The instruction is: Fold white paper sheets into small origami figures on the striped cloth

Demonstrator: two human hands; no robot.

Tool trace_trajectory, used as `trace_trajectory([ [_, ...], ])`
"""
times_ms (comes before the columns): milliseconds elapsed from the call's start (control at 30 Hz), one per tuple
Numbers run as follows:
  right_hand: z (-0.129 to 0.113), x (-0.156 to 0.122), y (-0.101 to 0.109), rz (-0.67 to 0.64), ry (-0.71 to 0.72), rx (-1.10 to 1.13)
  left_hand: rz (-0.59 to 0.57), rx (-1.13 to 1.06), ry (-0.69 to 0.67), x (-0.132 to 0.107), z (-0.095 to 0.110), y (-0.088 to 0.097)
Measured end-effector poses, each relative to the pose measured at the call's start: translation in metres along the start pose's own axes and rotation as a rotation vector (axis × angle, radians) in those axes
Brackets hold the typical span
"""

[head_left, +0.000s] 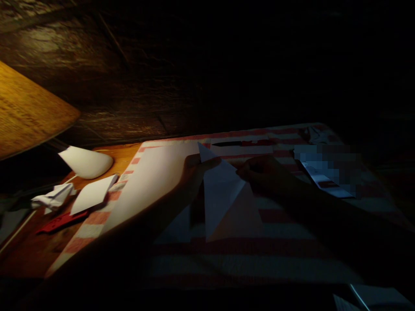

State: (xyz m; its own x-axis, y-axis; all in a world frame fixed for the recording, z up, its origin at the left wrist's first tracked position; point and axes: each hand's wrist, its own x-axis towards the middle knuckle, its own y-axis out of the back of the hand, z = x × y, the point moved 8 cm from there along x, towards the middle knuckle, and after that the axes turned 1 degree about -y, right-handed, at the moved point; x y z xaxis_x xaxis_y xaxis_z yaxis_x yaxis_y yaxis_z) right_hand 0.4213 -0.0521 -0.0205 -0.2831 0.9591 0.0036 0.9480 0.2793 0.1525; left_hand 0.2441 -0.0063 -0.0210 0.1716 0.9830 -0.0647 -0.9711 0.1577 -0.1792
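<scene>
A folded sheet of white paper [218, 194] is held up in the middle of the view, its top ending in a sharp point and a diagonal fold running down its right side. My left hand [193, 169] grips its left edge, with the thumb lying across the front. At the right edge, my right hand [259, 169] pinches the paper between thumb and fingers. Both hands are in deep shadow. Behind the left hand lies a large white sheet [155, 168], lit from the left.
A red-and-white striped cloth [240, 246] covers the table. At left are a lamp [94, 162] with a wooden shade [29, 112], crumpled paper [56, 196], a folded paper [94, 194] and a red tool [63, 222]. A dark knife-like object [228, 143] lies behind; a phone-like device [327, 179] sits right.
</scene>
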Motion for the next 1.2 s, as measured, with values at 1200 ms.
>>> trace_trajectory([
  [1200, -0.007, -0.009, -0.015, 0.044, 0.067, -0.032, -0.139, -0.032, 0.183, -0.019, -0.015, -0.026],
])
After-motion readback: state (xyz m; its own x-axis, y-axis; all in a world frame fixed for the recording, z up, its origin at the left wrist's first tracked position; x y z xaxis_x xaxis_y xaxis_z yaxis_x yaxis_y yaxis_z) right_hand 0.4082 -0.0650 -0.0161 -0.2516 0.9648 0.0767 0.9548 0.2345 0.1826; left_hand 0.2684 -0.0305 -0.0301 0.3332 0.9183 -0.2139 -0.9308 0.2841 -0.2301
